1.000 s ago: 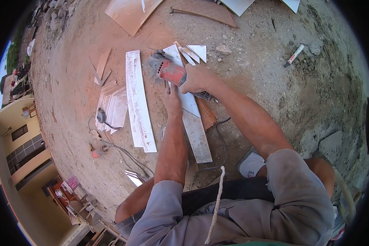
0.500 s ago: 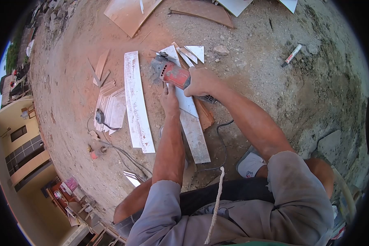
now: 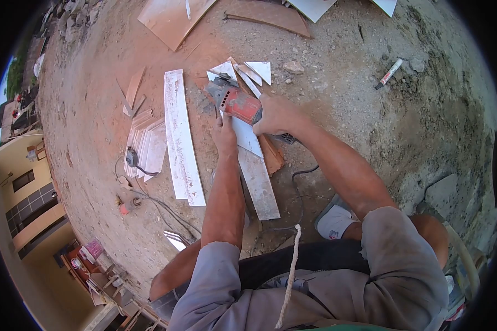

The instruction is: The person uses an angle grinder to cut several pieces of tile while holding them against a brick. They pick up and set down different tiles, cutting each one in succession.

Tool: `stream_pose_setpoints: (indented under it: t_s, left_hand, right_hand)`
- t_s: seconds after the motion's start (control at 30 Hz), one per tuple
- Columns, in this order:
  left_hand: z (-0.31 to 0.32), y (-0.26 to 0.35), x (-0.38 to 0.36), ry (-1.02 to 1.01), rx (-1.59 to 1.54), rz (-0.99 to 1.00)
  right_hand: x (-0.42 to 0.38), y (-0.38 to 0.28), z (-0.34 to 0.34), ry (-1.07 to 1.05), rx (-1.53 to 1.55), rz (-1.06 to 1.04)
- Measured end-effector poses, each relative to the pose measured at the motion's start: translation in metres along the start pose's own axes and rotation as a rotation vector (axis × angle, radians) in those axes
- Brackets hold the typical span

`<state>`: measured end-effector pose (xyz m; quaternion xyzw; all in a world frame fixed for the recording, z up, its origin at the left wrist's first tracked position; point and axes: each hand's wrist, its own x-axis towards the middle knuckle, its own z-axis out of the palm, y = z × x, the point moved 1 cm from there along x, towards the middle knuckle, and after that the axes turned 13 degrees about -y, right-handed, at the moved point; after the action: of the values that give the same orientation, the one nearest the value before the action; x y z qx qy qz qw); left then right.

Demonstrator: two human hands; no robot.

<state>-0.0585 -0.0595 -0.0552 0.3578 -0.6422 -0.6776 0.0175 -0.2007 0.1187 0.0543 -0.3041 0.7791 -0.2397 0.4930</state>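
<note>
My right hand [image 3: 276, 115] is wrapped round the rear of a red and grey angle grinder [image 3: 242, 106]. The grinder's head points up and left, over a white tile piece [image 3: 247, 137]. My left hand [image 3: 225, 137] is closed at the left edge of that tile, just below the grinder; its fingertips are partly hidden. Under the tile lie a long pale strip [image 3: 260, 187] and an orange-brown block [image 3: 272, 157]. Narrow white tile offcuts [image 3: 258, 71] lie beyond the grinder.
Long white tile strips [image 3: 183, 138] lie left of my hands. Further left are a stack of tile strips [image 3: 149, 140], a second red power tool [image 3: 130, 206] and cables [image 3: 168, 209]. A marker [image 3: 389, 74] lies at right. Larger tiles [image 3: 176, 22] are at the top.
The grinder's head has turned slightly and its disc has shifted right and down a little. Both hands keep their places at the grinder and tile. The whole view has drifted slightly left.
</note>
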Motion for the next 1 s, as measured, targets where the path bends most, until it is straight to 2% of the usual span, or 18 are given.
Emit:
stream_pose_setpoints:
  t_s: [0.03,0.1,0.57,1.0]
  left_hand:
    - [0.003,0.000,0.000,-0.002,-0.001,0.002]
    - [0.010,0.001,-0.002,0.111,-0.027,0.126]
    - [0.007,-0.004,0.001,0.117,-0.007,0.120]
    - [0.008,0.003,-0.002,0.068,-0.049,0.136]
  right_hand:
    - [0.000,0.002,0.002,0.006,0.007,-0.004]
    - [-0.002,0.005,0.003,0.013,0.015,-0.009]
    - [-0.014,0.015,0.003,-0.021,0.064,-0.034]
    - [0.011,-0.002,-0.002,-0.013,0.034,-0.038]
